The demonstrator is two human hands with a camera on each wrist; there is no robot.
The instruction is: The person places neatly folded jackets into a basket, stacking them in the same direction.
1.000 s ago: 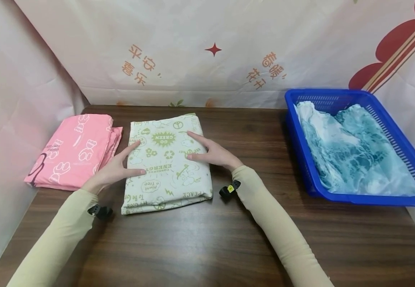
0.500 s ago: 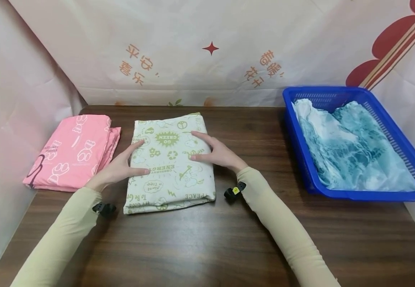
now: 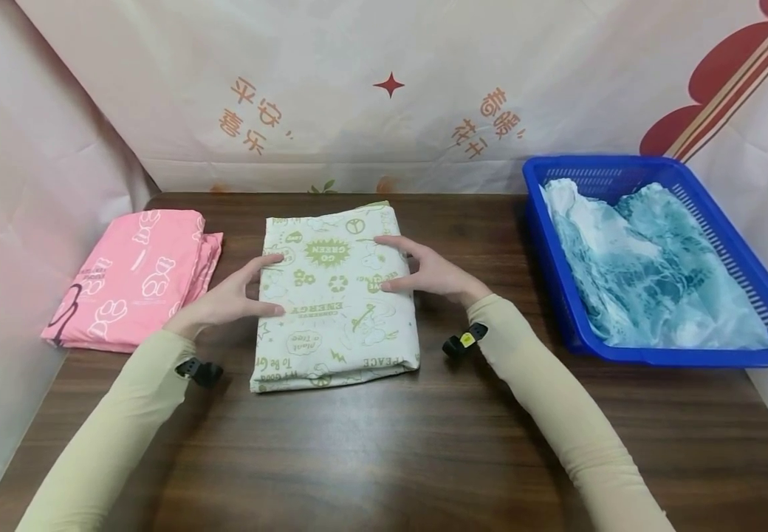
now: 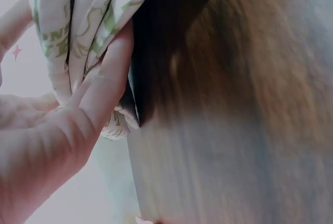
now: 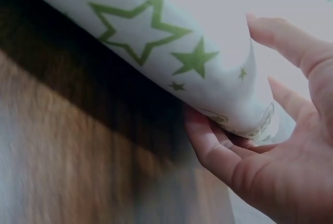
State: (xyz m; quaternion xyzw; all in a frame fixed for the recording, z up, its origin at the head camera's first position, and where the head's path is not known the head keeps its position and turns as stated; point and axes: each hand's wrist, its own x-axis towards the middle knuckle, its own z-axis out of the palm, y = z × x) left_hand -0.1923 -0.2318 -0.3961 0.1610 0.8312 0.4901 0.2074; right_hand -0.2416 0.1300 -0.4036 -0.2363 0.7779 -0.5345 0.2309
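Note:
A folded white cloth [image 3: 331,336] with green lettering and drawings is at the middle of the table in the head view. My left hand [image 3: 221,304] grips its left edge, thumb and a finger on top. In the left wrist view, fingers reach beneath the cloth's stacked layers [image 4: 78,42]. My right hand [image 3: 440,275] holds the opposite edge the same way. The right wrist view shows fingertips [image 5: 200,130] tucked under the rounded, star-printed side [image 5: 138,26], with dark shadow between cloth and wood. The cloth's underside is mostly hidden.
A folded pink cloth [image 3: 134,284] with white bear outlines lies at the left of the brown wooden table [image 3: 344,458]. On the right stands a blue plastic basket [image 3: 580,325] holding a teal and white cloth [image 3: 663,273]. Printed fabric walls [image 3: 331,118] enclose the table's back and sides.
Both hands have carried the folded white cloth to the right, away from the pink one, keeping their hold on its two edges. The basket and pink cloth stay in place.

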